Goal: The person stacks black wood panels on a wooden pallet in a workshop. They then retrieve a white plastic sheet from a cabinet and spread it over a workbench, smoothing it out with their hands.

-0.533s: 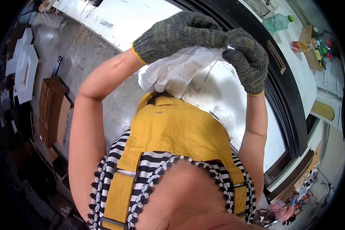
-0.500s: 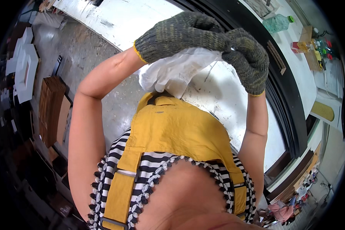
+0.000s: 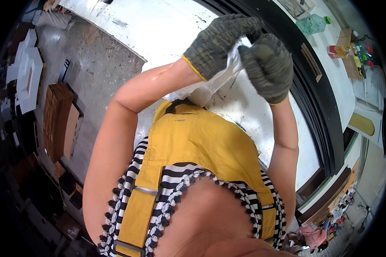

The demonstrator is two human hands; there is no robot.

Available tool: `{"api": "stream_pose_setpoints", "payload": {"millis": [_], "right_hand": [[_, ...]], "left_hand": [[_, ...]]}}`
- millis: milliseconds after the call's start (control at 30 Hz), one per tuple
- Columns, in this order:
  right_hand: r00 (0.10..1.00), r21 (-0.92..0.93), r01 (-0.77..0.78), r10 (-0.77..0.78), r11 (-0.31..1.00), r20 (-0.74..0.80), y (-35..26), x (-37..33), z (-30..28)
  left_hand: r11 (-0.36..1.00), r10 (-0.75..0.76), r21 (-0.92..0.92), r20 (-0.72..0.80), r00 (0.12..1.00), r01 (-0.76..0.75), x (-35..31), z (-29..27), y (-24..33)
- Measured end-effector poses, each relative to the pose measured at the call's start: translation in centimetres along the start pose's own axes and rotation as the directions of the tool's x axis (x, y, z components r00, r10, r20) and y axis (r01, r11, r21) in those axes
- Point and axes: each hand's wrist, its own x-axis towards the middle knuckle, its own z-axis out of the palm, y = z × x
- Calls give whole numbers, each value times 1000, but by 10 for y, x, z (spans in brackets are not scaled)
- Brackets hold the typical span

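Both my hands wear dark grey knitted work gloves with yellow cuffs and are raised over a white worktable [image 3: 158, 30]. A thin, crumpled, translucent white plastic sheet [image 3: 221, 81] is gathered between them; whether it is a bag cannot be made out. My left hand [image 3: 221, 45] has its fingers closed on the sheet's upper end. Close on its right, my right hand [image 3: 268, 68] is curled shut on the same plastic, its fingertips mostly hidden. The lower part of the sheet hangs toward my yellow apron [image 3: 188, 132].
Long black frame bars [image 3: 330, 132] lie along the table's right side, with a short piece of brown strips [image 3: 311, 62] on them. Beyond stand a green plastic bottle [image 3: 313, 25] and several smaller bottles. Stacked brown boards [image 3: 58, 122] are on the floor at left.
My left hand has moved right, closer to my right hand. The plastic is bunched tighter and now stretches up between the gloves. The right hand has shifted slightly left.
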Motion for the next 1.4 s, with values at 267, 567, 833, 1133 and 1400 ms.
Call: {"api": "stream_pose_setpoints", "payload": {"millis": [267, 567, 833, 1133, 1400], "right_hand": [[750, 653, -580, 632, 487, 196, 35, -18, -36], [778, 660, -621, 435, 423, 453, 49, 4, -17], [735, 645, -675, 252, 358, 630, 55, 35, -35], [758, 655, -644, 214, 396, 616, 48, 32, -48], [639, 687, -699, 601, 196, 479, 50, 10, -47]], "left_hand": [[795, -351, -223, 589, 728, 564, 18, -44, -16], [718, -342, -323, 608, 716, 617, -14, -58, -50], [511, -208, -466, 748, 630, 722, -22, 0, -77], [469, -279, -551, 649, 707, 691, 5, -29, -48], [596, -516, -516, 341, 786, 615, 15, -52, -62]]}}
